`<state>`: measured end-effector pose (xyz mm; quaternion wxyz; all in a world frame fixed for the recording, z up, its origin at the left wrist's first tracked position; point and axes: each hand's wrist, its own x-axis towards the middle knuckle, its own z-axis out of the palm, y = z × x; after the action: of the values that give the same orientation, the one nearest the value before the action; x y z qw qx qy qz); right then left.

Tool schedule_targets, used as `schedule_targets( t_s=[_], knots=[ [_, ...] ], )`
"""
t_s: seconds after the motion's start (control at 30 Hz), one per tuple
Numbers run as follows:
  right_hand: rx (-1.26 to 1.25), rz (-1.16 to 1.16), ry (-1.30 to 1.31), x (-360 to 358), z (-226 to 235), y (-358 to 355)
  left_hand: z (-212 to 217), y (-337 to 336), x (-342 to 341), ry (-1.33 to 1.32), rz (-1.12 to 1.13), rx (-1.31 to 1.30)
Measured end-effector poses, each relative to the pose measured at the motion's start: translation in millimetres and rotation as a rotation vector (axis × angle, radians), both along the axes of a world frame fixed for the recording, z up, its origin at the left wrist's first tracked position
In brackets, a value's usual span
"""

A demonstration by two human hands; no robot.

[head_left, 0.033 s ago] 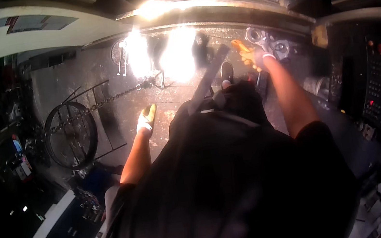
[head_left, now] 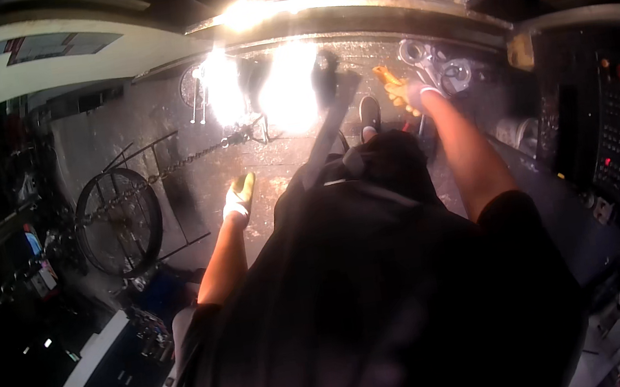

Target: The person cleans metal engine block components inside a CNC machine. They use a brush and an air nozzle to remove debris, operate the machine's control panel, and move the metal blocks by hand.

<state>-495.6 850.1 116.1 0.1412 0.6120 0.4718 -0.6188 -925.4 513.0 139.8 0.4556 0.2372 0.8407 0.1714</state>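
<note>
Both of my hands wear pale yellowish work gloves. My left hand (head_left: 238, 195) hangs over the floor at centre left, its fingers stretched out and holding nothing that I can see. A taut metal chain (head_left: 175, 163) runs beyond it. Farther out to the right, my right hand (head_left: 408, 94) has its fingers curled round an orange object (head_left: 382, 74) that sticks out past the glove. The kind of object is unclear. Silvery metal parts with round ring ends (head_left: 437, 69) lie just beyond that hand. A dark blurred bar (head_left: 329, 131) slants between my hands.
A large dark ring with a bar frame (head_left: 118, 223) stands at left. Control panel (head_left: 618, 126) with lit red lamps is at right. My shoe (head_left: 369, 114) shows on the worn floor (head_left: 265, 156). Strong glare whites out the floor ahead, below a long machine edge (head_left: 379, 6).
My right hand has shifted very slightly to the left with the orange object. My left hand looks unchanged, and the view has tilted a little.
</note>
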Motion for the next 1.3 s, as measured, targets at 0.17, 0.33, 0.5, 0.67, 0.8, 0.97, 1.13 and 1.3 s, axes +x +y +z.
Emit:
schedule_targets(
  t_s=[0.17,0.33,0.5,0.67,0.8,0.97,1.13,1.3],
  knots=[
    [-0.068,-0.027,0.039,-24,-80,-21,22,-26,8,0.074,-0.085,-0.182],
    [-0.058,0.003,0.285,-12,-84,-18,36,-45,2,0.083,-0.17,-0.286],
    [-0.109,0.074,0.277,-4,-88,-32,33,-43,1,0.129,-0.123,-0.311],
    [0.005,0.172,0.091,-20,-112,-33,59,-3,27,0.132,-0.125,-0.31],
    [0.085,0.217,0.058,-44,-135,-29,72,2,35,0.121,-0.135,-0.304],
    [0.136,0.233,0.038,-62,-151,-26,67,-33,31,0.12,-0.036,-0.289],
    [0.145,0.209,0.064,-67,-164,-26,74,-46,31,0.147,-0.067,-0.345],
    [0.159,0.139,0.209,-59,-158,-17,59,-74,26,0.133,-0.003,-0.336]
  ],
)
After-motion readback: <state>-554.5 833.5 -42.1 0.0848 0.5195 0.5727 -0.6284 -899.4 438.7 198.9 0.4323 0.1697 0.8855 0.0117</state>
